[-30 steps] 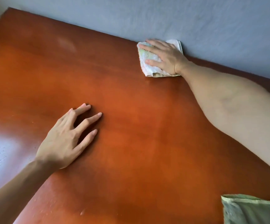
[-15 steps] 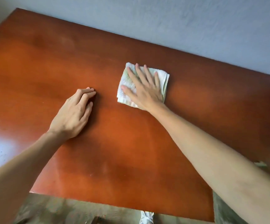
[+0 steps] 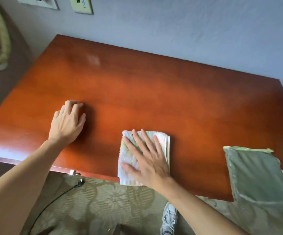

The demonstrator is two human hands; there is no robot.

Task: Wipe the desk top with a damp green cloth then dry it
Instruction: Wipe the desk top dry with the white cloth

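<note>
The reddish-brown wooden desk top [image 3: 154, 102] fills the middle of the view. My right hand [image 3: 147, 160] lies flat with spread fingers on a folded pale towel [image 3: 127, 155] at the desk's near edge; the towel's lower end hangs slightly over that edge. My left hand [image 3: 68, 122] rests on the desk to the left, fingers loosely bent, holding nothing. A green cloth [image 3: 255, 175] lies at the near right corner of the desk, partly hanging over the edge, with neither hand on it.
A grey wall [image 3: 188, 31] runs behind the desk, with outlet plates [image 3: 81, 5] at top left and a pale hose [image 3: 3, 34] on the left. Below are patterned carpet [image 3: 103, 204], a black cable [image 3: 56, 199] and a shoe [image 3: 169, 216].
My right hand has drawn the towel from the back edge by the wall across the desk to the near edge. My left hand's fingers went from spread to drawn together.
</note>
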